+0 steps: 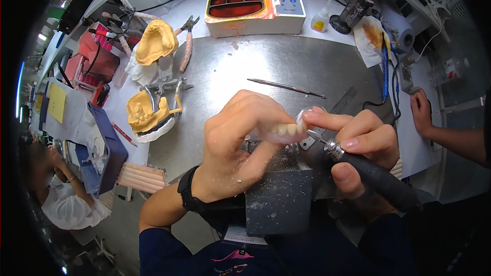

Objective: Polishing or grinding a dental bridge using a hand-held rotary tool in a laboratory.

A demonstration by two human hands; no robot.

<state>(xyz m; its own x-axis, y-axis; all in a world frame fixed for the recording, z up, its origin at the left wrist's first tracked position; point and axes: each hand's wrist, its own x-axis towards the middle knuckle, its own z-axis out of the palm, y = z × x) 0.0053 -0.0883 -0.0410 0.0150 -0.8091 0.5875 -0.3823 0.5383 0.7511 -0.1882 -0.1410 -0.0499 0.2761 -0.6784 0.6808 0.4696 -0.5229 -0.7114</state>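
My left hand (230, 145) pinches a partial denture (287, 134), with tooth-coloured crowns along the top and a pale pink base. In my right hand (371, 138) is a black rotary handpiece (383, 181) with a silver collar, slanting toward the lower right. Its metal bur (316, 135) points at the denture's right end; whether it touches cannot be made out. My right index finger stretches to the same end of the denture. Beneath my hands, a dark dust-specked bench block (279, 202) juts from the table edge. A slim metal carving tool (286, 88) lies beyond them.
A yellow plaster cast (147, 114) sits in an articulator on the left, another cast (156, 42) behind it. At the back stands a wax heating pot (255, 25). A blue corded pen tool (384, 74) lies right. Other people's arms (450, 140) show at both sides.
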